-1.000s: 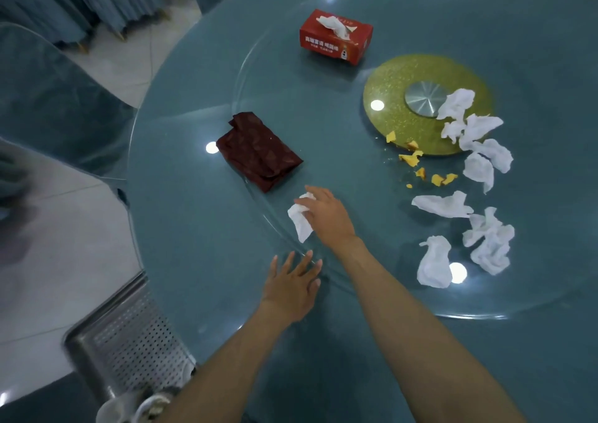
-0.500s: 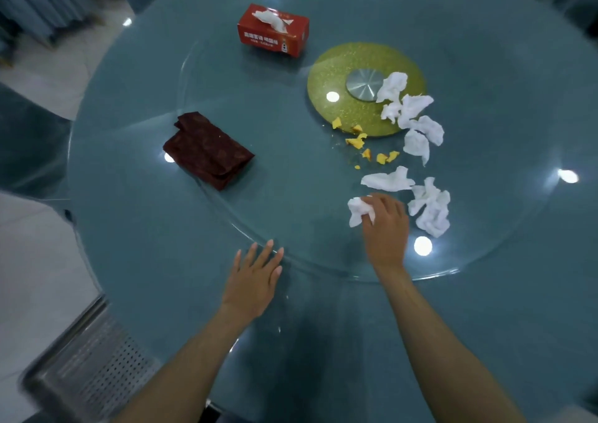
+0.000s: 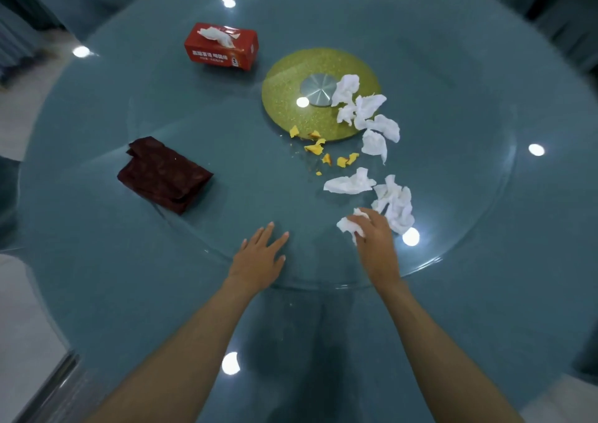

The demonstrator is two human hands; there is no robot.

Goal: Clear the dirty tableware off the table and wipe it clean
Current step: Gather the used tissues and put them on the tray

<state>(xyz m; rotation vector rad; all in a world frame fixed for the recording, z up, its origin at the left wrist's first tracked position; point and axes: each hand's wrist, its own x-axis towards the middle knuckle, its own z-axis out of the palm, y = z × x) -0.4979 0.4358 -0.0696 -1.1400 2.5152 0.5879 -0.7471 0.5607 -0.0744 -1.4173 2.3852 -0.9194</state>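
Head view, nearest first: two bare forearms reach over the round table [image 3: 97,293], whose teal top looks smooth and glossy, with round ceiling-light glare spots on it. The left hand [image 3: 259,257] lies palm down with straight, spread fingers on the near edge of the clear glass turntable [image 3: 226,131], holding nothing. The right hand [image 3: 377,244] has its fingers curled round a crumpled white tissue [image 3: 348,225], soft and wrinkled, which bulges out to the left of the fingertips and rests on the glass. Just beyond that hand sits a wad of used tissues [image 3: 396,205], touching one another, with a flatter tissue [image 3: 349,184] just beside them to the left. Farther on, small jagged yellow scraps [image 3: 315,147] are scattered on the glass. Well apart to the left lies a dark maroon cloth [image 3: 165,175], folded into a rumpled rectangle. Beyond the scraps a speckled gold disc [image 3: 284,98] with a brushed metal hub [image 3: 317,89] shows under the glass, and more crumpled tissues [image 3: 369,111] trail across its right side. Farthest stands a red cardboard tissue box [image 3: 221,48] with a white sheet poking from its top.
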